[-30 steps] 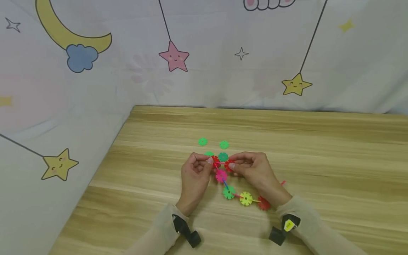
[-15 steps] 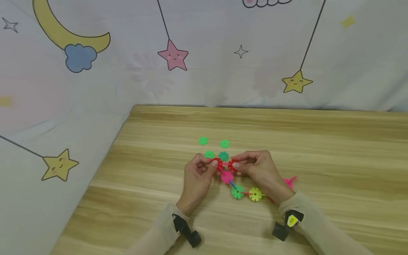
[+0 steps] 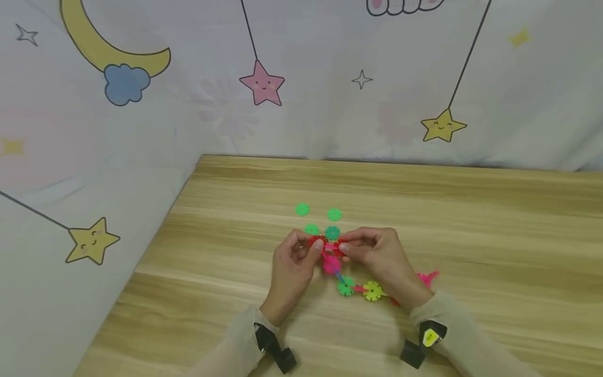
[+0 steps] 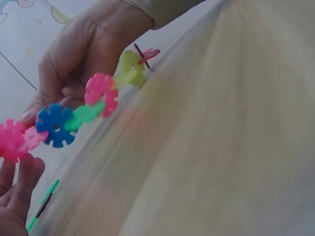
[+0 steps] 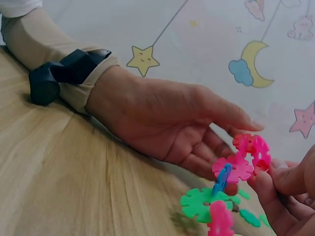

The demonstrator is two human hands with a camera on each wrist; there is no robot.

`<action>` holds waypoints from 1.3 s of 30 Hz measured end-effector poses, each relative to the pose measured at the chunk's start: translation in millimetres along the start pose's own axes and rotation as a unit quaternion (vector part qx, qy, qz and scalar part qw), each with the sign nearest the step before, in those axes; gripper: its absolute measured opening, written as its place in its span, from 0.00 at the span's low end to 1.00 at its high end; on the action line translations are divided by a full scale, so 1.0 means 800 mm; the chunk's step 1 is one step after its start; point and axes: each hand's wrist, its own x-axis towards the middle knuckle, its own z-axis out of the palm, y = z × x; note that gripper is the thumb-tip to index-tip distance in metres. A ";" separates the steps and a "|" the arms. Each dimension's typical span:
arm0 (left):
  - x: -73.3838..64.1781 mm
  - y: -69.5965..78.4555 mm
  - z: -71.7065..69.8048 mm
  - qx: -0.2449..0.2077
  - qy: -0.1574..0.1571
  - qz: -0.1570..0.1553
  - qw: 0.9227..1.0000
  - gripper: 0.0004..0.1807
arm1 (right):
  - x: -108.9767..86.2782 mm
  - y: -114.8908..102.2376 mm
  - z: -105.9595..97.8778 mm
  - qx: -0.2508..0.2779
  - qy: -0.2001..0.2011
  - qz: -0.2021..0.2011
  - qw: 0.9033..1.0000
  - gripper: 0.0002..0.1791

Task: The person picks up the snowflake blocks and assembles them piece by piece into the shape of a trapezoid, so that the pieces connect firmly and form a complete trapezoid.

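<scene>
My left hand [image 3: 294, 272] pinches a red notched disc [image 3: 316, 242] between thumb and forefinger in the head view. Close by, my right hand [image 3: 388, 264] pinches a second red disc, with a pink piece [image 3: 332, 246] bridging the two. From there hangs a chain of slotted snowflake discs: a pink disc [image 3: 332, 264], a blue disc [image 4: 56, 126] set crosswise, a green disc [image 3: 346, 286] and a yellow disc [image 3: 372, 291]. The right wrist partly hides the chain's tail, whose pink end [image 3: 425, 279] shows beyond it. Fingers cover much of both red discs.
Just past the hands, loose green discs [image 3: 302, 209] and a darker green disc [image 3: 332, 232] lie on the wooden table [image 3: 494, 225]. A printed cloth [image 3: 311, 125] hangs behind the table and along its left side. Each wrist wears a black camera mount [image 3: 275, 346].
The hands keep their pinch on the red discs and shift only slightly. The chain's lower part has swung right; its red disc has slipped behind the right wrist, and more of the pink end shows.
</scene>
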 end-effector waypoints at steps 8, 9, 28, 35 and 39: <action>-0.010 0.000 -0.016 -0.001 -0.063 -0.044 0.997 0.13 | 0.004 -0.005 0.018 -0.030 -0.052 -0.023 0.998 0.16; -0.010 0.000 -0.018 0.002 -0.062 -0.042 0.997 0.12 | 0.006 -0.006 0.019 -0.039 -0.054 -0.022 0.998 0.15; -0.008 -0.002 -0.058 0.002 -0.013 -0.052 0.999 0.23 | 0.055 0.004 0.003 -0.457 -0.054 -0.253 0.851 0.16; -0.007 -0.004 -0.054 0.002 -0.017 -0.052 0.998 0.29 | 0.055 0.012 -0.001 -0.439 -0.066 -0.258 0.858 0.16; -0.006 -0.003 -0.053 0.009 -0.021 -0.054 0.998 0.30 | 0.049 0.008 -0.005 -0.395 -0.068 -0.228 0.887 0.17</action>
